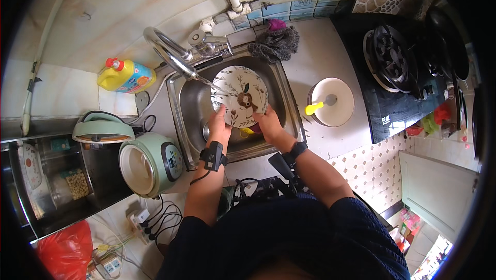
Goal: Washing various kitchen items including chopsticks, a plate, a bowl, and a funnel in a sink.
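Note:
A white plate (232,82) with printed leaves and a brown animal is held over the metal sink basin (192,105). My left hand (219,125) grips its lower left edge, thumb on the upper face. On the lower right edge, my right hand (270,124) holds it the same way. Water runs from the curved chrome faucet (170,53) onto the plate's left side. Beneath the plate, partly hidden, lie a yellow item (245,132) and a round metal piece (206,130) in the basin.
Right of the sink stands a cream bowl (343,113) with a yellow-handled utensil (314,108). A dark grey cloth (275,43) lies at the sink's back corner. Left are a yellow detergent bottle (126,76) and an open green rice cooker (155,163). A black gas stove (360,59) is farther right.

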Motion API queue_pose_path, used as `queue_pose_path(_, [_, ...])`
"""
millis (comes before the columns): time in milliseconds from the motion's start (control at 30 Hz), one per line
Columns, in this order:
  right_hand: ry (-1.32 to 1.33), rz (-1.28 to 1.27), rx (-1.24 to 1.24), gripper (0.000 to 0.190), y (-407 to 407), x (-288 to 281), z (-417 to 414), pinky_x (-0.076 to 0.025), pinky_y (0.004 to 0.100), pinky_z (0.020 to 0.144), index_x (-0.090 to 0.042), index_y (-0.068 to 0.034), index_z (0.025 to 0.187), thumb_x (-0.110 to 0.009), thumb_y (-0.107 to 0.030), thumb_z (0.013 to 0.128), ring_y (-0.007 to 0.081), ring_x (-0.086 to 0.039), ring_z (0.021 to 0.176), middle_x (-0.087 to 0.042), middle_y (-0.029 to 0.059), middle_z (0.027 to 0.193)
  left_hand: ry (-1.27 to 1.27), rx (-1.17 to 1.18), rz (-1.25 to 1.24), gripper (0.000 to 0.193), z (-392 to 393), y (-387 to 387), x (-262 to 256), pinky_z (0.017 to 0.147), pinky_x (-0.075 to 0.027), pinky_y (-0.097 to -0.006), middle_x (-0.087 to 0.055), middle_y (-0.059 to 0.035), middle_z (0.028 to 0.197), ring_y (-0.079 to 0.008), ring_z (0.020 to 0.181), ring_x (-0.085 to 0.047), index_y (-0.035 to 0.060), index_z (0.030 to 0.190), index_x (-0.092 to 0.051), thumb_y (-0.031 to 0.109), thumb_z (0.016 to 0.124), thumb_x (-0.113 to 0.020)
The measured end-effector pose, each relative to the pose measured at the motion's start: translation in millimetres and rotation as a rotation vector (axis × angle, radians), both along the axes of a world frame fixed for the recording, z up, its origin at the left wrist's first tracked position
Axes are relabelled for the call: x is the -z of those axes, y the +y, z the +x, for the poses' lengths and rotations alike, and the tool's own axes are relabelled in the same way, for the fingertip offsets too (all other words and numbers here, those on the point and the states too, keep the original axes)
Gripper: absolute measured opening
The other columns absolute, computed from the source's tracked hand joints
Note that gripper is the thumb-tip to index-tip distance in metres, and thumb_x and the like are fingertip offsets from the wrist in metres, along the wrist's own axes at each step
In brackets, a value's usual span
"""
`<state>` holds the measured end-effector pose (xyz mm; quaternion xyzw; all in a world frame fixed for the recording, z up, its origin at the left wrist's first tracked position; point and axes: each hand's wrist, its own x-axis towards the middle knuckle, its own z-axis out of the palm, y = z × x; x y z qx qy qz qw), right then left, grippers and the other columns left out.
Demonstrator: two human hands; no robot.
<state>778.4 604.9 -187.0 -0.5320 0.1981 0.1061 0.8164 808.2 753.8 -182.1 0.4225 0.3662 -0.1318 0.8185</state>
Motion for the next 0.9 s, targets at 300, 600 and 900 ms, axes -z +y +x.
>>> queue_pose_path(300, [0.308,0.264,0.01,0.032,-5.8,-10.0,5.7,-0.049,0.0322,0.07,-0.047,0.001,0.105,-0.051,-0.023,0.084,0.0218,-0.059,0.081,-0.056,0.01,0.096,-0.394,0.095,0.01,0.046,-25.1,2.1,-69.7,0.084,-0.042,-0.0329,-0.047,-0.007,0.117,-0.0186,0.103,-0.049,0.0082,0.122,-0.037,0.002,0.077,-0.045])
queue_pose_path(600, [0.507,0.436,0.052,0.036,-22.2,-5.4,19.5,-0.048,0.0321,0.064,-0.052,-0.01,0.099,-0.039,-0.041,0.088,0.0162,-0.057,0.071,-0.058,0.0031,0.085,-0.01,0.038,-0.047,0.036,-22.0,1.7,-113.7,0.073,-0.049,-0.0383,-0.051,-0.0136,0.106,-0.0252,0.093,-0.053,0.0048,0.11,-0.045,0.015,0.076,-0.045])
queue_pose_path(900, [0.33,0.56,-0.008,0.022,-42.3,26.4,-18.6,-0.044,0.027,0.051,-0.054,-0.013,0.097,-0.046,-0.03,0.086,0.012,-0.052,0.061,-0.057,0.0,0.078,0.067,0.215,-0.574,0.038,4.9,-69.8,-107.3,0.084,-0.045,-0.0426,-0.047,-0.0186,0.11,-0.0316,0.099,-0.049,-0.0027,0.111,-0.041,0.019,0.08,-0.042])
